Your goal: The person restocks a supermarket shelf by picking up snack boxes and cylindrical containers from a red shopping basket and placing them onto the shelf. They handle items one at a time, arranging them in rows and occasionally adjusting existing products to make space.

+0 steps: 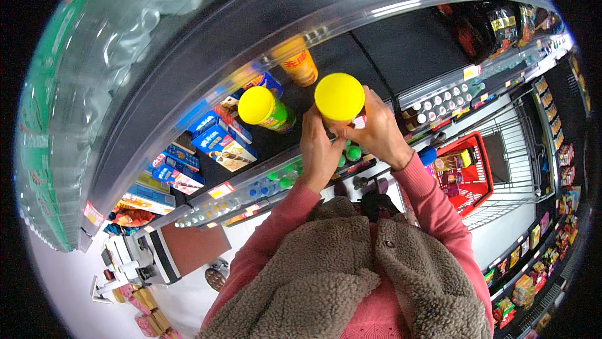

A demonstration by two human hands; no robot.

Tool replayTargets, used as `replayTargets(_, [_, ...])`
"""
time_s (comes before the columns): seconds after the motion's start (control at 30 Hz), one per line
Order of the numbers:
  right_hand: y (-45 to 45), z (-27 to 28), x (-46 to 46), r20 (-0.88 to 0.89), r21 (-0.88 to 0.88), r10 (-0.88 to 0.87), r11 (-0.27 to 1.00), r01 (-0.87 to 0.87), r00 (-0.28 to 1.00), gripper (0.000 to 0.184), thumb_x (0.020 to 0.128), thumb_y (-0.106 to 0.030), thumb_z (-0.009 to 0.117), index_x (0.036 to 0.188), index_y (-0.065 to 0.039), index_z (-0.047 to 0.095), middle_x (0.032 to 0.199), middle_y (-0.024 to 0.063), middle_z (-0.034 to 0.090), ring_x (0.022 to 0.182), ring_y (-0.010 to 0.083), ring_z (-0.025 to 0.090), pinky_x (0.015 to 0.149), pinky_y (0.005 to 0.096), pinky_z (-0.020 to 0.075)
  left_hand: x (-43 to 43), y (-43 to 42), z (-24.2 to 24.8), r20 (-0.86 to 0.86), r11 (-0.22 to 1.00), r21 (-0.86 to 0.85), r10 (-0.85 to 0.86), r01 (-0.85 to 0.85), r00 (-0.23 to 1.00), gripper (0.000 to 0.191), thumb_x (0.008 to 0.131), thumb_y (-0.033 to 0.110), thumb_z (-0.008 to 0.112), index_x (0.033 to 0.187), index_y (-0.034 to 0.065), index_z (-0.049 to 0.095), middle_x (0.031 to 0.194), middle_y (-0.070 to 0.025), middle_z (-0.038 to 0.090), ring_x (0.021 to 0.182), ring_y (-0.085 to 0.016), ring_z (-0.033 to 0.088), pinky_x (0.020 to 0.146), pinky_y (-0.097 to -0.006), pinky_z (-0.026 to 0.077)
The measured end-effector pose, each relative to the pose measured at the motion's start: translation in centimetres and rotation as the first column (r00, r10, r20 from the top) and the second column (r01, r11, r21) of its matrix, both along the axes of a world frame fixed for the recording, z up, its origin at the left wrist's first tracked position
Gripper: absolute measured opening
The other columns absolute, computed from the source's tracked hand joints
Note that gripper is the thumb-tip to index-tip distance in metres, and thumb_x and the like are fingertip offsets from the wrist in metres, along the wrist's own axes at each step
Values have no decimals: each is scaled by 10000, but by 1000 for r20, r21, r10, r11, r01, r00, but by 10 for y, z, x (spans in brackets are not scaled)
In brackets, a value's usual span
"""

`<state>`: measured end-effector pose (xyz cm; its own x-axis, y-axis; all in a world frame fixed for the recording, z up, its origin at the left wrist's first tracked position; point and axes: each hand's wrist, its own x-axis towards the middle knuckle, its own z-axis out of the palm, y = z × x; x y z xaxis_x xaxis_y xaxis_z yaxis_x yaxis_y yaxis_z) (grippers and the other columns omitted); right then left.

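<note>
Between my two hands is an upright snack canister with a round yellow lid, held at the front of a dark store shelf. My left hand grips its left side, and my right hand wraps its right side with the thumb across the front. Most of the canister's body is hidden under the lid and fingers. Just left of it stands a green canister with a yellow lid. Behind, an orange canister stands partly under the clear shelf edge.
Blue biscuit boxes line the shelf at left. Capped bottles fill a lower shelf. To my right, a red basket with packages sits in a wire shopping cart. A checkout counter stands at lower left, and snack racks at far right.
</note>
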<state>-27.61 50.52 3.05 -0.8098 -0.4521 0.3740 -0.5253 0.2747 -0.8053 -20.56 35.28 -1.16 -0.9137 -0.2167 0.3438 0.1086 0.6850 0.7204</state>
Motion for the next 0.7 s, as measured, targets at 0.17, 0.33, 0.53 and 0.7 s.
replayTargets(0.17, [-31,-16,-24,-68,-40,-17,999,14,998,574,768,-304,874,1168,-24,573,1034,199,662,987,421,662,829,471,542,-12,-12,-6,-27,987,159,28,-24,999,855,815,112,815,1517,-43,354,1423,-272,512,1348,-427,508,1126,-489,410])
replayTargets(0.33, [-51,-26,-33,52,-3,20,1000,-20,998,609,779,-283,881,1237,-29,570,1088,194,673,1020,382,675,865,448,543,-22,-20,-13,66,970,208,118,-129,991,891,810,95,825,1528,-43,316,1406,-279,528,1319,-431,538,1106,-482,430])
replayTargets(0.53, [-45,-39,-42,163,-40,162,987,-157,973,676,830,-238,832,1392,-26,521,1259,191,648,1193,330,642,989,407,526,-33,-25,-22,44,953,256,157,-163,987,813,802,119,847,1451,-28,380,1320,-233,607,1223,-374,618,1031,-452,488])
replayTargets(0.7, [-26,-47,-72,391,-383,376,896,-223,840,622,936,-108,645,1518,-26,444,1445,129,577,1367,259,532,1156,389,412,-43,-28,-29,30,933,330,142,-144,989,925,778,135,858,1509,-51,323,1386,-282,558,1287,-419,575,1084,-449,459])
